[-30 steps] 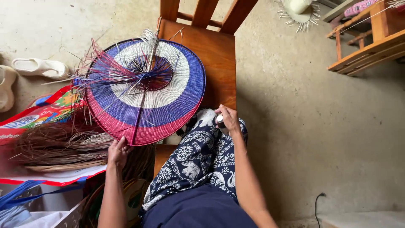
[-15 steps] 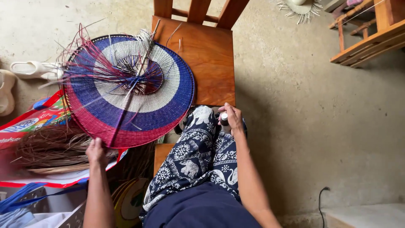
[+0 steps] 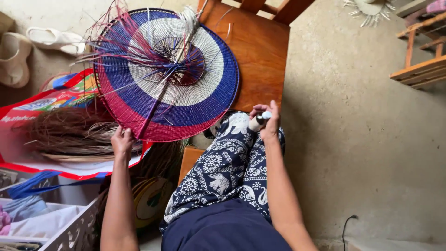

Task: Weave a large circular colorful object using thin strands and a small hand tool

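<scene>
While my left hand (image 3: pixel 122 139) pinches the lower rim of one woven fan (image 3: pixel 166 74) overhanging the wooden chair's (image 3: pixel 260 51) left edge, my right hand (image 3: pixel 267 121) closes around one small white bottle (image 3: pixel 258 122) above my knee; two pale sandals (image 3: pixel 32 46) lie by the wall.

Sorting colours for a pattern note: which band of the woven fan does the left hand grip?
The left hand grips the fan at its outermost red band, not the blue or cream rings further in.

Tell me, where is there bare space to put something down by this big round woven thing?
The wooden chair seat is bare between the woven disc and the seat's right edge, above the right hand. The concrete floor right of the chair is bare too. Left of the left hand it is crowded: dried fibres, a printed bag, sandals.
</scene>
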